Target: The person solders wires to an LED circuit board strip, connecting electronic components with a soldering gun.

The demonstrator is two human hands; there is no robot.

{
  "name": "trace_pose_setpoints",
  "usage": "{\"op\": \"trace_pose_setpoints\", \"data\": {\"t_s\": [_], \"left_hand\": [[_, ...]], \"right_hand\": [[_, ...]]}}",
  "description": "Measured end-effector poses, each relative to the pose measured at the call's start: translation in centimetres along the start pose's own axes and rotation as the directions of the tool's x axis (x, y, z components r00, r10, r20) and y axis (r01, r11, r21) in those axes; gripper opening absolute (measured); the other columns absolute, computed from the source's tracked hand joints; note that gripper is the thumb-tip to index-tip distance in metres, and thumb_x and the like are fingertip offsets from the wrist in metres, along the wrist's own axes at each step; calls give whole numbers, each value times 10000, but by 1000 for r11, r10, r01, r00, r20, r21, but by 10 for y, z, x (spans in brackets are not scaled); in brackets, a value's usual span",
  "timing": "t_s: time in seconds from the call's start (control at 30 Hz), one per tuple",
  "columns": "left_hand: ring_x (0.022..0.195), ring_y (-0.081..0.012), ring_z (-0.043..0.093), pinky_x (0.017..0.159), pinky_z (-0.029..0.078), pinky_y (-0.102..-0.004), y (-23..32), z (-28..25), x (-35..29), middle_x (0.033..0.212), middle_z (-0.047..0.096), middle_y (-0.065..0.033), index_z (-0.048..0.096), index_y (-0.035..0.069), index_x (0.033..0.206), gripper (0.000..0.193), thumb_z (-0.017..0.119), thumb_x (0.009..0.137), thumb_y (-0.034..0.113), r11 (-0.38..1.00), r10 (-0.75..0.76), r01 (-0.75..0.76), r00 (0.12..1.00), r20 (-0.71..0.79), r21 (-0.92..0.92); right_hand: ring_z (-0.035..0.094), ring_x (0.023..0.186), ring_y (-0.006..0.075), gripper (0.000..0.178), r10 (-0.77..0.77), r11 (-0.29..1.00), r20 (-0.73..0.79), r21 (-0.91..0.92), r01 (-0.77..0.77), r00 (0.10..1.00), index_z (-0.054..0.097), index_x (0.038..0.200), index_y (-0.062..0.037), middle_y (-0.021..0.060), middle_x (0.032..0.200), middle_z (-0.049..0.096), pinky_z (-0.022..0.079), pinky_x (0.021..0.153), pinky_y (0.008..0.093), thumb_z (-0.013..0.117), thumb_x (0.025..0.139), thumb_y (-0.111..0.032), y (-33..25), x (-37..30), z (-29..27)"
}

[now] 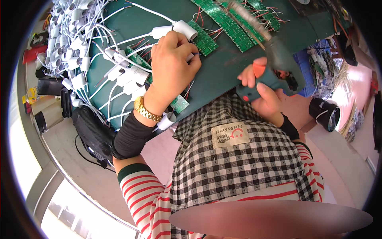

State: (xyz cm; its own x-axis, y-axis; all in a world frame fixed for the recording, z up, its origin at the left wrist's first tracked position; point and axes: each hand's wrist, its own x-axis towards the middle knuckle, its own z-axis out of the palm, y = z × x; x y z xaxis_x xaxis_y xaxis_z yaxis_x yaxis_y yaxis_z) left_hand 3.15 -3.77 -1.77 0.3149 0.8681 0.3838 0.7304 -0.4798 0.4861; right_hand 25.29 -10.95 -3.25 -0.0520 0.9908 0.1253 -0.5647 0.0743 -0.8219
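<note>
- Wearing, right up close to the camera, a black-and-white checked cloth apron (234,171) with a beige rectangular patch (229,135), over a red-and-white striped top (139,189).
- Gripping, in the right hand (268,101), a dark green pistol-shaped hand tool (280,51) with an orange trigger (259,70) and a long metal barrel (250,20); clamping fingers and thumb around its handle, by the edge of a dark green table (230,65).
- Pointing that barrel off toward the upper left, crossing in view over long green circuit boards (225,24).
- Reaching over the table with the left hand (173,65), curling its fingers together beside a white plastic cylinder (185,30) and a short green circuit board (205,40); partly hiding the fingertips, so impossible to tell whether clamped on anything.
- Showing, on that same arm, a gold metal watch (148,109) and a black cloth cuff (133,133).
- Facing, further left on the table, a tangled heap of white wired cylinders (67,44).
</note>
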Motion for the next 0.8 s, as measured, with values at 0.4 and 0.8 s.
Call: {"op": "trace_pose_setpoints", "data": {"t_s": [0.4, 0.8], "left_hand": [[771, -228, 536, 641, 386, -366, -1, -1, 0, 813, 519, -31, 657, 85, 700, 112, 704, 602, 60, 1000, 17, -16, 1000, -12, 4], [773, -232, 538, 655, 392, -364, 1, -2, 0, 818, 529, -27, 655, 79, 702, 125, 702, 589, 50, 1000, 5, -5, 1000, -15, 4]], "right_hand": [[548, 794, 200, 320, 259, 847, 254, -523, -93, 932, 523, 1172, 1, 132, 901, 560, 479, 716, 342, 553, 882, -129, -22, -40, -34], [564, 753, 210, 255, 285, 925, 117, -294, -241, 951, 523, 1078, 38, 152, 910, 573, 483, 695, 339, 551, 844, -60, -4, -57, -41]]}}
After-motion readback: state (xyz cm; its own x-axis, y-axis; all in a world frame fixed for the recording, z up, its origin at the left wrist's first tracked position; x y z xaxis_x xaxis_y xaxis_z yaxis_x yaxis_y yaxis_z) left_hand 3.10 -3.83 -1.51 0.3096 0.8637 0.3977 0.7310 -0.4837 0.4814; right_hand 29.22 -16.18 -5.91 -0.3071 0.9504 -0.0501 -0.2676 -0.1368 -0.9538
